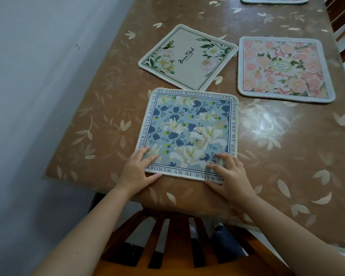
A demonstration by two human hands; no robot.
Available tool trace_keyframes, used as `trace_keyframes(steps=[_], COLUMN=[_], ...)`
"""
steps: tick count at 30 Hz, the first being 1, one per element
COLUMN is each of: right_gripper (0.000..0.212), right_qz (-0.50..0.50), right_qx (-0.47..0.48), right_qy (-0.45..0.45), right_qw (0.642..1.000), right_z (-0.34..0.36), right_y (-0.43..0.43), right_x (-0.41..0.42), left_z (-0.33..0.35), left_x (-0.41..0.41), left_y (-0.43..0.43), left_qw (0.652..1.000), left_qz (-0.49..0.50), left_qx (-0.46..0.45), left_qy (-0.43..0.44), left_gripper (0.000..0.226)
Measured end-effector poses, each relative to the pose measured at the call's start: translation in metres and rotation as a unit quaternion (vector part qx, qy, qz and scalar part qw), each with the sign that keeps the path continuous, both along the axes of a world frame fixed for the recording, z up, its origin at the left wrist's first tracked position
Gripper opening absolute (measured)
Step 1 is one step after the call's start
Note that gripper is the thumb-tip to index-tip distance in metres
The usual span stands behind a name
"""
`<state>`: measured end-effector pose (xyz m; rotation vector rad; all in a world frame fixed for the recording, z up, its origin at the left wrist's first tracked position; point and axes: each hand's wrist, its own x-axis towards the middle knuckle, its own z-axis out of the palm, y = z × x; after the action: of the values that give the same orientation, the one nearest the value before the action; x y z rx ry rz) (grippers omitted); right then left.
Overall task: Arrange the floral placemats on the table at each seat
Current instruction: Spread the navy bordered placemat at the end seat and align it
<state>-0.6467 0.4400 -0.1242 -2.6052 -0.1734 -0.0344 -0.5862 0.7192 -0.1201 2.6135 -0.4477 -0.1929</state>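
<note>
The left hand (136, 170) and right hand (229, 174), fingers spread flat, are pressing the near corners of the square blue floral fabric placemat (187, 132), which is lying at the near edge of the brown leaf-patterned table (277, 156), with the cream floral placemat (187, 56) lying just beyond

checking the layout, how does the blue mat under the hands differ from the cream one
The blue placemat is patterned all over; the cream placemat has a plain middle. The blue one lies square to the table edge, the cream one turned. The left hand and right hand rest on the blue one, not the cream. Both lie flat.
</note>
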Motion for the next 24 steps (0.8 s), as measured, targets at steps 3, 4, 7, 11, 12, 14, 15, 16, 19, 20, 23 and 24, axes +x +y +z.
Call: trace_keyframes(steps=[3, 4, 7, 11, 12, 14, 15, 16, 19, 20, 23, 24], right_gripper=[0.043, 0.043, 0.043, 0.042, 0.042, 0.042, 0.042, 0.043, 0.044, 0.044, 0.044, 0.044], right_qz=[-0.005, -0.008, -0.014, -0.021, -0.022, -0.025, -0.026, -0.027, -0.031, -0.031, -0.033, -0.035], right_qx=[-0.009, -0.012, -0.021, -0.021, -0.022, -0.025, -0.027, -0.030, -0.035, -0.036, -0.040, -0.039], right_qy=[-0.011, -0.015, -0.022, -0.023, -0.023, -0.021, -0.020, -0.017, -0.008, -0.005, -0.003, -0.002], right_qw=[1.000, 1.000, 0.999, 0.999, 0.999, 0.999, 0.999, 0.999, 0.999, 0.999, 0.999, 0.999], right_z=[0.000, 0.000, 0.002, 0.003, 0.003, 0.003, 0.003, 0.003, 0.003, 0.003, 0.003, 0.004], right_y=[0.002, 0.003, 0.006, 0.008, 0.008, 0.009, 0.009, 0.010, 0.010, 0.011, 0.012, 0.012], right_x=[-0.002, -0.002, -0.001, -0.001, -0.002, -0.002, -0.002, -0.001, -0.001, -0.001, -0.001, -0.001], left_z=[-0.001, -0.001, -0.003, -0.003, -0.003, -0.003, -0.004, -0.006, -0.010, -0.010, -0.010, -0.009], left_x=[0.003, 0.003, 0.004, 0.008, 0.010, 0.015, 0.015, 0.015, 0.013, 0.013, 0.015, 0.016], left_y=[0.000, 0.000, 0.002, 0.004, 0.004, 0.004, 0.003, 0.002, -0.002, -0.002, -0.003, -0.003], left_qw=[1.000, 1.000, 0.999, 1.000, 1.000, 1.000, 0.998, 0.995, 0.990, 0.991, 0.990, 0.989], left_qz=[-0.014, -0.015, -0.024, -0.015, -0.003, -0.008, -0.029, -0.053, -0.079, -0.076, -0.077, -0.080], left_qx=[0.017, 0.021, 0.024, 0.017, 0.013, 0.029, 0.052, 0.081, 0.115, 0.110, 0.117, 0.120], left_qy=[0.001, 0.001, 0.001, -0.005, -0.008, -0.002, 0.010, 0.022, 0.024, 0.019, 0.016, 0.017], left_gripper=[0.057, 0.056, 0.056, 0.053, 0.053, 0.060, 0.067, 0.075, 0.078, 0.075, 0.072, 0.072])
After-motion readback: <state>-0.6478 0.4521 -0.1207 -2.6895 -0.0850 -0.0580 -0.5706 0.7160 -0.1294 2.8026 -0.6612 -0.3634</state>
